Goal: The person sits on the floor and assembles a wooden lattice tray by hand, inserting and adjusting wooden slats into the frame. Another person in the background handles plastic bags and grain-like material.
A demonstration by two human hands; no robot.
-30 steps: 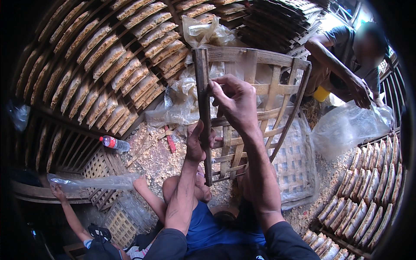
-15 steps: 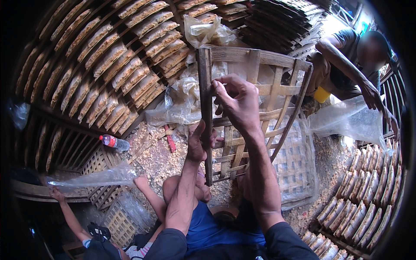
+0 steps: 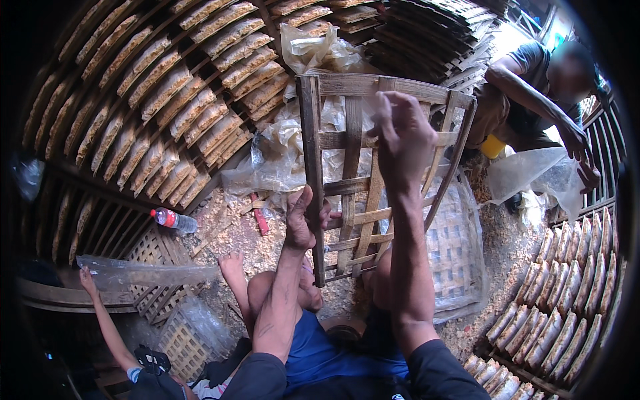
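Observation:
A woven bamboo tray (image 3: 371,216) with a wooden rim stands tilted up in front of me, above my knees. My left hand (image 3: 302,223) is closed round its left rim, thumb on the near side and fingertips showing through the lattice. My right hand (image 3: 405,143) hovers over the upper middle of the slats. Its fingers are curled into a pinch and partly blurred; whether something thin is between them I cannot make out.
Racks of filled trays (image 3: 160,87) rise at the left; more slabs (image 3: 553,333) stand lower right. Crumpled plastic (image 3: 267,160), a red-capped bottle (image 3: 175,221) and a plastic-covered tray (image 3: 453,260) lie around. Co-workers at right (image 3: 527,93) and lower left (image 3: 120,340) handle plastic sheets.
My right hand has moved from the tray's left rim rightward across the slats. My left hand keeps its grip. The lower-left co-worker's sheet has shifted, and the right co-worker's sheet is more bunched.

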